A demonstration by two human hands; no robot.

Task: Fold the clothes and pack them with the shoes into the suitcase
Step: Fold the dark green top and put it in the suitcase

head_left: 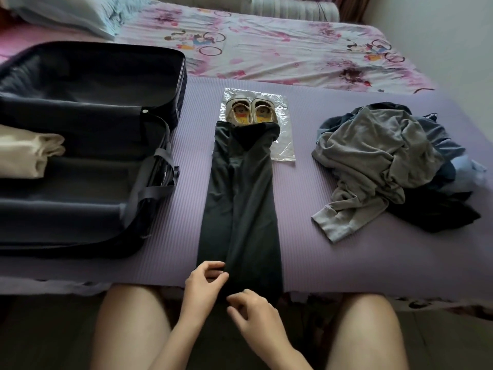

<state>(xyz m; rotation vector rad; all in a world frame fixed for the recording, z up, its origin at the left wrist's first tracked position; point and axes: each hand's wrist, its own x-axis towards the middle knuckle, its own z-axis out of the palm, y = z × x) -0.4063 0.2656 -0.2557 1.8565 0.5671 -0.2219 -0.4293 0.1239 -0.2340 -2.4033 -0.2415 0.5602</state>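
Dark trousers (240, 209), folded in half lengthwise, lie stretched along the purple mat (333, 257), their hem hanging over the near edge. My left hand (204, 281) pinches the hem's left corner between thumb and fingers. My right hand (253, 313) is beside it at the hem, fingers curled on the cloth. The waist covers the heels of a pair of small white shoes (252, 110), which stand on a clear plastic bag (284, 152). At the left, the open dark suitcase (160, 53) holds a folded cream garment (24, 153). A pile of unfolded grey and blue clothes (378, 156) lies at the right.
The mat lies on a bed with a pink patterned sheet (293, 49) and a pillow (66, 12) at the far left. My bare knees are at the near bed edge. Loose suitcase straps (157, 182) hang by the trousers' left side.
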